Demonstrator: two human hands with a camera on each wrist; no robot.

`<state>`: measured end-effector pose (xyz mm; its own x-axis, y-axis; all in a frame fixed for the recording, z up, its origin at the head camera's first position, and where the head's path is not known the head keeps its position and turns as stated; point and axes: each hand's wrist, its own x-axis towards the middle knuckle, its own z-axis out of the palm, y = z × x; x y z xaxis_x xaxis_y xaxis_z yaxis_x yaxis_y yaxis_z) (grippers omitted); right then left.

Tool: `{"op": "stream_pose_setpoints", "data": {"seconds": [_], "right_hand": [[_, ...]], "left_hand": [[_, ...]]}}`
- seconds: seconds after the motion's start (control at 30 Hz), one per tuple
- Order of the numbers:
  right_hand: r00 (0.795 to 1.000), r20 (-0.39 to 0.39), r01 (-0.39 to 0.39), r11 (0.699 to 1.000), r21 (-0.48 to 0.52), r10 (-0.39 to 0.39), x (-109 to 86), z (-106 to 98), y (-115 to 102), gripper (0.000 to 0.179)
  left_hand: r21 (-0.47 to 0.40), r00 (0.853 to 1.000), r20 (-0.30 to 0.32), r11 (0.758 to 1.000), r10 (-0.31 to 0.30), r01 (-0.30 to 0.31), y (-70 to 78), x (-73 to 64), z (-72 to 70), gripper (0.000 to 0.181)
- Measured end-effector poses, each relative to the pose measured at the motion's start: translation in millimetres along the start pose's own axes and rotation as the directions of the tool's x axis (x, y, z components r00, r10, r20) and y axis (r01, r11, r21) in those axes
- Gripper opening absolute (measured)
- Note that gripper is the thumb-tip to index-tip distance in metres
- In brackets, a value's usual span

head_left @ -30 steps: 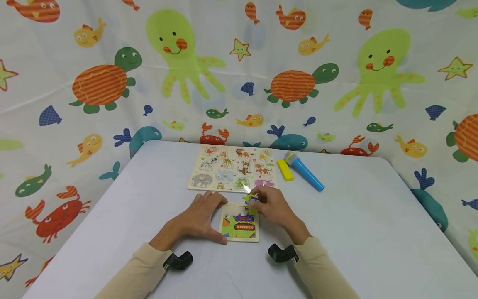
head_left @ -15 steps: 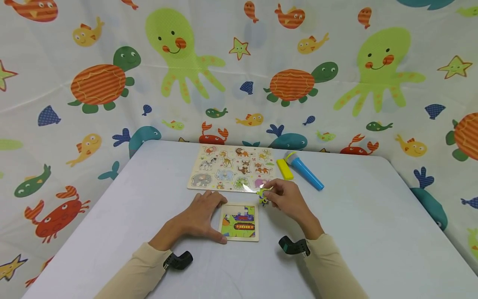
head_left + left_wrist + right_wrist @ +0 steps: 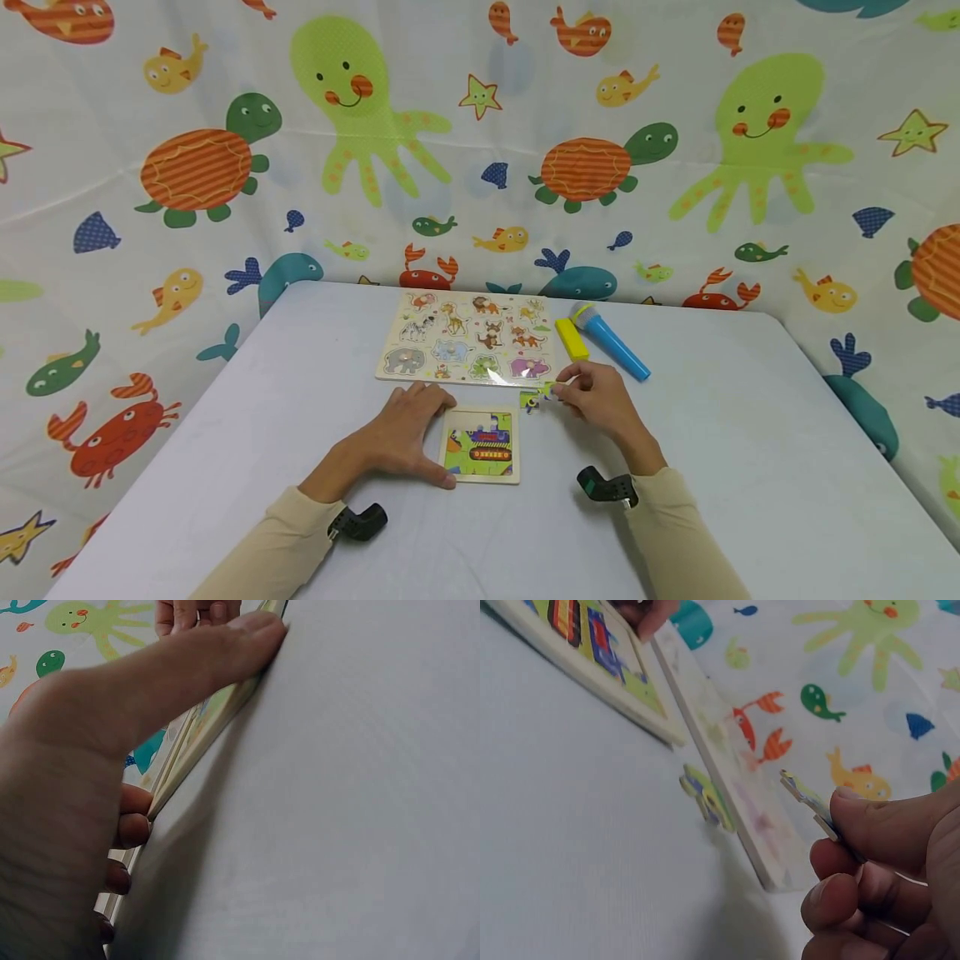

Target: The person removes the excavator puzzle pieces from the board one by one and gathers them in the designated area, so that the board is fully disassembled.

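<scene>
A small square jigsaw puzzle board [image 3: 487, 479] with a light wooden rim and a bulldozer picture lies on the white table; part of its upper area shows bare wood. My left hand [image 3: 401, 433] holds its left side, thumb at the near corner and fingers at the far corner. Between thumb and fingers of my right hand [image 3: 603, 408], a green and purple puzzle piece [image 3: 804, 795] is pinched, raised above the table in the right wrist view. Another puzzle piece [image 3: 529, 402] lies just beyond the board's far right corner, close to the animal board.
Behind lies a larger wooden animal puzzle board [image 3: 467, 327]. Right of it are a yellow block [image 3: 572, 340] and a blue toy microphone [image 3: 617, 343]. A sea-animal curtain [image 3: 465, 150] hangs along the table's far edge.
My right hand has moved right, away from the small board, with puzzle pieces. One piece now lies on the table, while another stays pinched. My left hand has kept its place.
</scene>
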<state>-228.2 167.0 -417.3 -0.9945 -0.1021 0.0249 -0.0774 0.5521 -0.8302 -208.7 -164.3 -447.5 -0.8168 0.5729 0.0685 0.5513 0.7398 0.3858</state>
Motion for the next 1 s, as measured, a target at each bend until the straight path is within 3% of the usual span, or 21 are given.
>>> {"op": "stream_pose_setpoints", "data": {"seconds": [0.3, 0.57, 0.73, 1.0], "right_hand": [[0.997, 0.003, -0.072, 0.997, -0.02, 0.072, 3.3, -1, 13, 0.016], [0.998, 0.024, -0.058, 0.997, -0.042, 0.059, 4.7, 2, 20, 0.015], [0.999, 0.006, -0.047, 0.993, -0.104, 0.048, 6.7, 5, 22, 0.015], [0.995, -0.04, -0.096, 0.974, -0.205, 0.09, 8.1, 7, 20, 0.023]], "left_hand": [[-0.008, 1.0, -0.009, 1.0, 0.008, -0.009, 0.3, 0.1, -0.8, 0.106], [-0.012, 1.0, -0.006, 1.0, 0.005, -0.005, -0.5, -0.1, -0.5, 0.106], [-0.003, 1.0, -0.002, 1.0, 0.004, -0.004, -1.7, 0.0, -0.4, 0.105], [0.0, 1.0, -0.008, 1.0, 0.009, -0.009, -2.4, -0.2, 1.3, 0.106]]}}
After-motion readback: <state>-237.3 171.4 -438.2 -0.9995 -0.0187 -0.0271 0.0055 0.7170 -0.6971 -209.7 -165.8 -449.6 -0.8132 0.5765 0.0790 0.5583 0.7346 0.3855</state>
